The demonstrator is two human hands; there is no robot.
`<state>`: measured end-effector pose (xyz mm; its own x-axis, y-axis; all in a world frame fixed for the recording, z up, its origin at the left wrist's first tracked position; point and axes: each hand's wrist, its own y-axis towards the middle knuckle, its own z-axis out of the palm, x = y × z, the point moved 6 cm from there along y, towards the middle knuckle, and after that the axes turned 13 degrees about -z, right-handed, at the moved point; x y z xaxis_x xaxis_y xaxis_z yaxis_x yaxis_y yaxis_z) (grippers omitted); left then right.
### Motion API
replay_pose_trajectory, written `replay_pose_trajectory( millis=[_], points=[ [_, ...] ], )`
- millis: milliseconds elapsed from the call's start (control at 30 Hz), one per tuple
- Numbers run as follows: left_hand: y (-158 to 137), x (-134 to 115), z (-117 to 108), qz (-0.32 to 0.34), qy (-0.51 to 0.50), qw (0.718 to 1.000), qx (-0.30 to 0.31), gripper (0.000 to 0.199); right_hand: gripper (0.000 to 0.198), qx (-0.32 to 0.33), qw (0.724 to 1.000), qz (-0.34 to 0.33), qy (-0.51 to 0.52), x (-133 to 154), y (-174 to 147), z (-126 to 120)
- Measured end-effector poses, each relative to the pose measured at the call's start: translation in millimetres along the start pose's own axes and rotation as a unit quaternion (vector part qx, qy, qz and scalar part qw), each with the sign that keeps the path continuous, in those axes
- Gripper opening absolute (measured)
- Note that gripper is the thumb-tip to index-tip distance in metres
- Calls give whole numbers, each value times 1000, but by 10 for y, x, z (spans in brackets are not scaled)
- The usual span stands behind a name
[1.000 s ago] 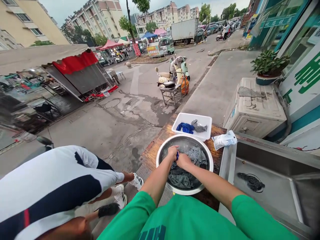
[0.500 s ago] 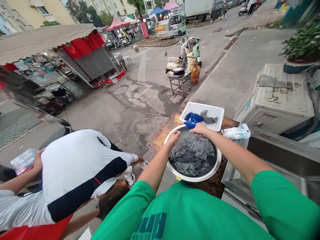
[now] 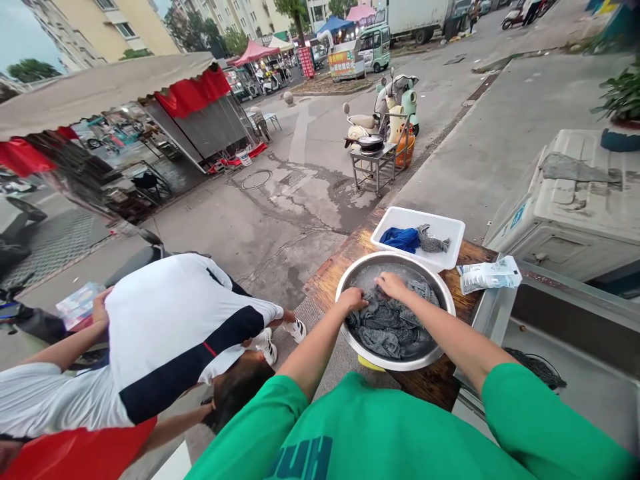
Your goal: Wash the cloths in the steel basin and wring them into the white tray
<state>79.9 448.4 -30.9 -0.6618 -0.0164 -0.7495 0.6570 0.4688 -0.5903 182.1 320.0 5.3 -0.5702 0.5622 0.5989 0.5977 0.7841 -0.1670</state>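
Observation:
A metal basin (image 3: 447,313) of cloudy water holds a heap of wet grey cloths (image 3: 385,327). My left hand (image 3: 356,300) is at the left of the heap, its fingers curled onto a grey cloth. Close by on the right, my right hand (image 3: 393,285) has its fingers bent down at the far edge of the heap, closed on grey cloth; the fingertips are partly hidden. Just beyond the basin, a white plastic tray (image 3: 456,237) holds a crumpled blue cloth (image 3: 400,239) and a twisted grey cloth (image 3: 434,241).
Basin and tray stand on a wooden table (image 3: 335,273). A plastic packet (image 3: 490,275) lies right of them, beside a metal sink (image 3: 550,313) containing a dark mesh item (image 3: 535,367). Someone in a white shirt (image 3: 175,327) bends down at my left. Farther off are a cart (image 3: 373,157) and scooters.
Both hands have come down into the basin onto the grey cloths. The blue cloth, which stretched over the tray's near edge by my right hand, now lies inside the tray.

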Motion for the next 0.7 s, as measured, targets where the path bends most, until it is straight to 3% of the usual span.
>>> replay_pose_trajectory(
  millis=[100,167,233,367,500,600,700],
  points=[
    [-120,-190,79,74,37,996,23,47,32,-30,999,-30,1,146,13,-363],
    [-219,-331,220,138,51,987,68,56,35,-60,994,-89,29,344,-41,-609],
    [-287,-424,374,171,54,977,115,53,40,-98,981,-150,75,590,-150,-824],
    [-292,-501,522,187,37,973,128,43,54,-175,950,-197,171,1039,-424,-1250],
    [-229,-499,509,143,-60,975,159,42,58,-227,911,-237,250,1351,-588,-1779],
    [-186,-527,444,84,-216,948,217,46,57,-270,904,-227,242,1271,-523,-2031],
    [-105,-545,328,34,-341,916,210,50,53,-294,915,-138,237,836,-313,-1906]
  ],
)
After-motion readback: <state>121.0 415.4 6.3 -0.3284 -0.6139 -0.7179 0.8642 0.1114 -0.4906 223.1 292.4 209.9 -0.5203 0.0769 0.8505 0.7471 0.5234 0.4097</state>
